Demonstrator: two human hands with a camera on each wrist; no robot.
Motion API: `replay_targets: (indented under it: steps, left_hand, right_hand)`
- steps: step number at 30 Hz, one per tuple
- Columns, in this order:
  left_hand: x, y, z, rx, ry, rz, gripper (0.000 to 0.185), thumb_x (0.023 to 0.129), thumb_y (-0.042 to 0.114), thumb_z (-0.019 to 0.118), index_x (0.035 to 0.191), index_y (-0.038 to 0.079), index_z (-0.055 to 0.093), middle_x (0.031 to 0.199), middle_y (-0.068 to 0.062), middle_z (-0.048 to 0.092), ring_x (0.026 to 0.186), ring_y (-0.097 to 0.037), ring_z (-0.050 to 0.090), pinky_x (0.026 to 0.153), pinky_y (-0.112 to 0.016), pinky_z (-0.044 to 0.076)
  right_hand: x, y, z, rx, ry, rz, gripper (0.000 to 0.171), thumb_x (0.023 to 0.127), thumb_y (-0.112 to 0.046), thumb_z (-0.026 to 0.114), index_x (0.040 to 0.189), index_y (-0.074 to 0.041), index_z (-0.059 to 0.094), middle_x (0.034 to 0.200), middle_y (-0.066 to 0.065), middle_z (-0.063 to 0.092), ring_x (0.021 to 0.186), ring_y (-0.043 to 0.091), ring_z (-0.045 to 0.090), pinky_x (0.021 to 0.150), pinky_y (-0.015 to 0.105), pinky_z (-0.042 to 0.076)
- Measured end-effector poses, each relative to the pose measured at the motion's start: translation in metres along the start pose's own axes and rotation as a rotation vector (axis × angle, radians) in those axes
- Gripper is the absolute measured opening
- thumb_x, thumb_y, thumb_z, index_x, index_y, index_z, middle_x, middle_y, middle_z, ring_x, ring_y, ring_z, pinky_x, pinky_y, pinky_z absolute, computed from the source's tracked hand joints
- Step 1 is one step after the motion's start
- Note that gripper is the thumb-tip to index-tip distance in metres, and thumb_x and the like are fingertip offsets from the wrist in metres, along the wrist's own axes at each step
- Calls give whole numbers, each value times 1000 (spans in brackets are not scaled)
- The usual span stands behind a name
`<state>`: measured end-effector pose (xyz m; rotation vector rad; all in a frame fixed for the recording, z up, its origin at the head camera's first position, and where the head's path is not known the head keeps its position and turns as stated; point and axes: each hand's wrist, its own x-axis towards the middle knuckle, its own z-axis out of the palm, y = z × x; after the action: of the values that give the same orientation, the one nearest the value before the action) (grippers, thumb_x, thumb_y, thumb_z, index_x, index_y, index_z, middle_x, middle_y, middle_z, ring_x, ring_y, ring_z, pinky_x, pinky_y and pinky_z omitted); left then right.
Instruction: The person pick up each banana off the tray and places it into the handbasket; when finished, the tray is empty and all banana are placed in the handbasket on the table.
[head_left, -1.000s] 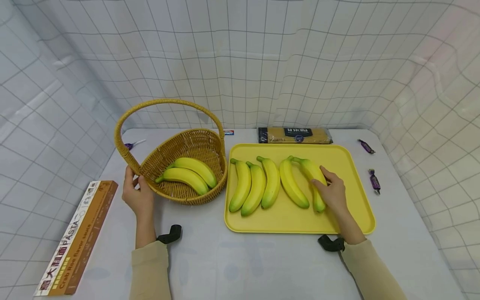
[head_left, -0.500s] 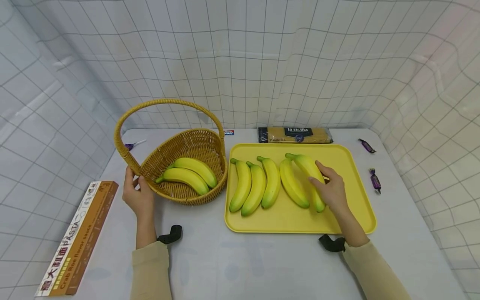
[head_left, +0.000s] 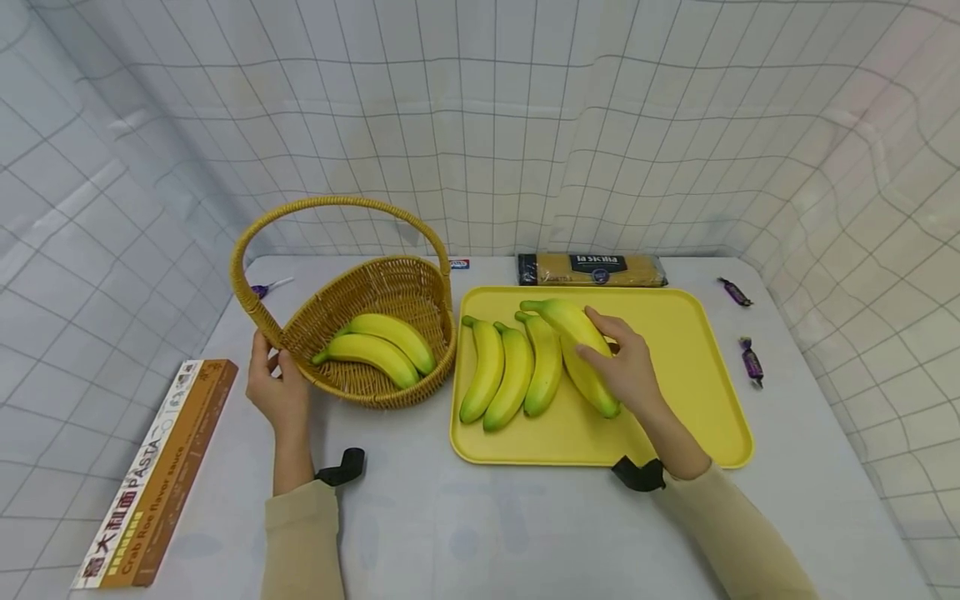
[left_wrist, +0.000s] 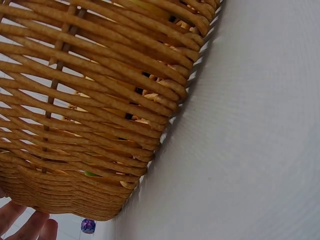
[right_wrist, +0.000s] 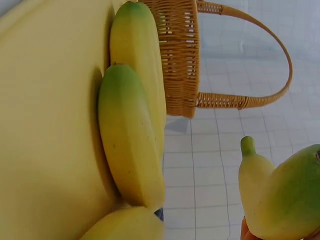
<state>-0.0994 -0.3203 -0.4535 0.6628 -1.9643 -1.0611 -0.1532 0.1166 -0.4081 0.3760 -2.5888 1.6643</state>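
Observation:
My right hand (head_left: 626,367) grips a yellow banana (head_left: 570,321) with a greenish tip, raised above the tray and overlapping another banana there. In the right wrist view this held banana (right_wrist: 285,200) shows end-on at lower right, clear of the tray. Several bananas (head_left: 512,379) lie side by side on the yellow tray (head_left: 693,400). At left stands a wicker basket (head_left: 352,287) with a tall hoop handle and two bananas (head_left: 367,358) inside. My left hand (head_left: 279,387) holds its left end by the rim, and its fingertips (left_wrist: 35,225) show against the woven wall.
Behind the tray lies a spaghetti packet (head_left: 592,270). Two purple-wrapped candies (head_left: 752,362) rest at right, and a lollipop (head_left: 262,290) sits behind the basket. A long pasta box (head_left: 157,475) lies at the left. Grid-patterned curtain (head_left: 495,125) surrounds the table.
My right hand has lifted the rightmost banana off the tray and carried it left, over the banana beside it. The left hand and the basket stay in place.

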Motion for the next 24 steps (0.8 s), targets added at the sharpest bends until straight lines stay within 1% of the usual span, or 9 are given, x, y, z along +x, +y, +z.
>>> replay_targets:
  steps: [4,7,8,10,15,17,19,24]
  left_hand:
    - [0,0,0,-1,3,7,43,96,8,46,133,30,54,124,2,59,100,-20,60,76,-26,48]
    - [0,0,0,-1,3,6,43,96,8,46,132,29,54,124,2,59,100,-20,60,75,-26,48]
    - [0,0,1,-1,3,4,43,96,7,46,132,29,54,124,2,59,100,-19,60,76,-27,49]
    - [0,0,1,-6,0,-5,42,96,7,46,132,29,54,125,2,59,101,-19,59,77,-31,49]
    - [0,1,1,-18,-1,-14,43,96,7,46,133,27,54,126,0,59,101,-20,58,80,-37,48]
    - [0,2,1,-20,0,-11,43,96,6,46,133,26,54,126,-1,59,101,-21,58,81,-39,48]
    - [0,3,1,-21,1,-7,42,96,6,46,133,24,54,126,-2,59,102,-22,59,82,-40,48]
    - [0,2,0,-24,7,3,41,95,5,47,132,22,56,125,-3,59,101,-23,59,83,-40,48]
  right_hand:
    - [5,-12,15,13,-48,-27,56,86,-14,67,139,-15,47,130,10,52,112,24,51,81,39,45]
    - [7,-20,28,32,-81,-54,56,86,-16,68,139,-17,47,130,7,52,110,22,51,82,38,45]
    - [8,-23,33,39,-91,-66,56,86,-16,68,138,-17,48,129,7,52,109,21,51,81,37,45]
    - [8,-37,40,45,-113,-77,56,86,-14,68,138,-14,48,129,8,53,107,22,52,80,37,46]
    - [14,-51,63,76,-154,-121,56,85,-11,68,137,-12,48,128,10,53,106,23,53,78,36,47]
    - [19,-47,74,82,-167,-152,56,85,-14,69,138,-14,48,128,7,53,105,20,53,77,34,48]
    - [21,-52,82,77,-182,-176,56,86,-14,68,138,-14,48,128,7,54,104,19,54,77,33,49]
    - [29,-63,104,60,-202,-246,55,86,-14,68,137,-14,49,129,6,54,104,16,55,76,29,50]
